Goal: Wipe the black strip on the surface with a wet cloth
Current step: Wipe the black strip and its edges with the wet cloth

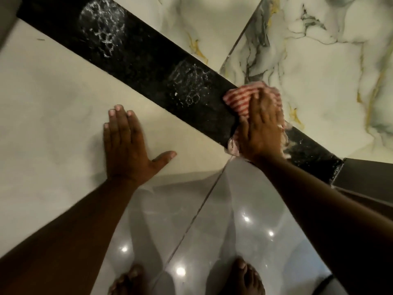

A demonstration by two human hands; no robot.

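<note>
in the head view, the right hand (260, 126) lay flat with its fingers pressed together on top of a red-and-white striped cloth (240, 101), pinning it against the black strip (136, 60) rather than pinching it. the strip's long axis ran diagonally, from far up and to the left of that hand down past its wrist to the lower right, where it ended just beside a dark grey panel (370, 173). two whitish soapy patches sat on the strip, the nearer patch (189, 84) just beyond the cloth's leading edge up-left of the fingers, the farther patch (102, 28) well along the same line. the left hand (125, 145) was spread flat, thumb out, on the pale bench (53, 99) below the strip, apart from the cloth and holding nothing; it looked like a brace. judging from this, the right hand was the nearer one to the work, and the coming stroke would need to follow the strip up and to the left through both patches.
</note>
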